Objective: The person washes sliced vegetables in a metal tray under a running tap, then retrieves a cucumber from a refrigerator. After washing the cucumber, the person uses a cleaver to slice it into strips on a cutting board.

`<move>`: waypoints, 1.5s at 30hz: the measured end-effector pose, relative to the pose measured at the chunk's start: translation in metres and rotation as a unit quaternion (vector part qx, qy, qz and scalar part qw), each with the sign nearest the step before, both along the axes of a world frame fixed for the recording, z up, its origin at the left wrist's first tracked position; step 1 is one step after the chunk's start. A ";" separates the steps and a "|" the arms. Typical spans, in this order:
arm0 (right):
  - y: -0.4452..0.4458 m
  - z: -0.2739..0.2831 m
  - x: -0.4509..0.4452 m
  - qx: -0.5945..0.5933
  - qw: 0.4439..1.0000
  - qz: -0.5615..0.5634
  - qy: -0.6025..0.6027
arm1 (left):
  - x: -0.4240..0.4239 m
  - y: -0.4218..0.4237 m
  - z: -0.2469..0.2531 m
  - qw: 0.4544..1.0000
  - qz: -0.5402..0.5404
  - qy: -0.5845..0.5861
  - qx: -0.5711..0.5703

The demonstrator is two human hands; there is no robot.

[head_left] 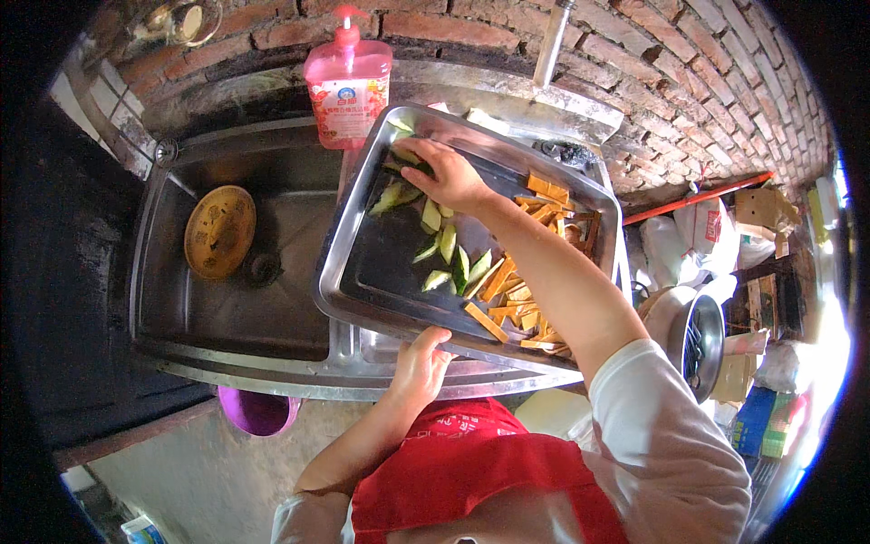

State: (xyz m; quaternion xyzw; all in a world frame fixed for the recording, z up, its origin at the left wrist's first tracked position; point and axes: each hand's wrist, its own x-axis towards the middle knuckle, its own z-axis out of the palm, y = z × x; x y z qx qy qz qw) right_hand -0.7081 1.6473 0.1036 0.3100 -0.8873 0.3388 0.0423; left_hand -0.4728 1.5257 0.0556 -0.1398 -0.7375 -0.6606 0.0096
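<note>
A rectangular stainless steel tray (333,272) rests at a slant over the right part of the sink unit. My left hand (418,367) holds its near rim, thumb on top and fingers partly hidden below. Inside the tray, my right hand (448,175) reaches to the far left corner, fingertips among cut cucumber pieces (447,243) with dark green skin. Whether it grips a piece is unclear. Orange-brown strips of food (503,279) lie heaped on the tray's right side, partly covered by my right forearm.
The left sink basin (292,224) contains a yellow patterned dish (219,232) beside the drain. A pink pump bottle (349,95) stands behind the tray, near a metal pipe (554,44) and brick wall (680,88). Below is a purple bucket (262,411); a metal pan (707,347) sits right.
</note>
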 end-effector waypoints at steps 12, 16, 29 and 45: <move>-0.031 -0.015 0.013 0.079 0.994 -0.046 0.067 | 0.004 0.006 -0.013 0.836 0.039 -0.348 0.423; -0.047 -0.023 0.067 -0.083 0.980 0.134 -0.122 | 0.008 -0.016 -0.027 0.999 -0.028 -0.019 0.036; -0.018 0.004 0.117 0.206 0.970 0.124 -0.025 | 0.042 -0.034 -0.068 0.852 0.090 -0.231 0.461; -0.021 -0.055 0.191 0.189 0.899 0.394 0.015 | 0.172 0.008 -0.063 0.648 0.367 -0.340 0.574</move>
